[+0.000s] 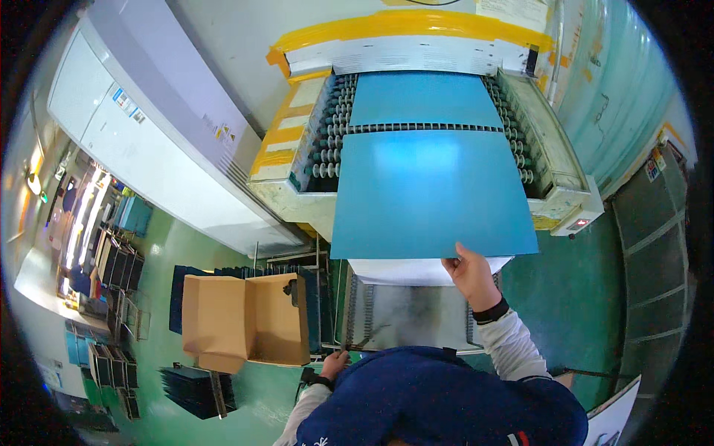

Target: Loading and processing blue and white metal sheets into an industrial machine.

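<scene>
A flat blue panel (435, 195) lies at the near end of a roller conveyor (327, 169), its near edge overhanging the machine. My right hand (474, 281) pinches that near edge right of its middle, thumb on top; the fingers underneath are partly hidden. Farther in, a second blue panel (425, 100) rests on the rollers, a narrow gap apart from the first. My left hand (335, 364) is low beside my body, fingers curled round the near left corner of a metal rack (405, 316). A white surface (401, 270) shows under the overhanging panel.
An open cardboard box (245, 316) stands left of the rack, beside dark panels in racks (195, 390) on the green floor. A tall white cabinet (178, 163) flanks the conveyor's left. Grey mesh frames (654, 245) and clear plastic curtains (625, 97) are at right.
</scene>
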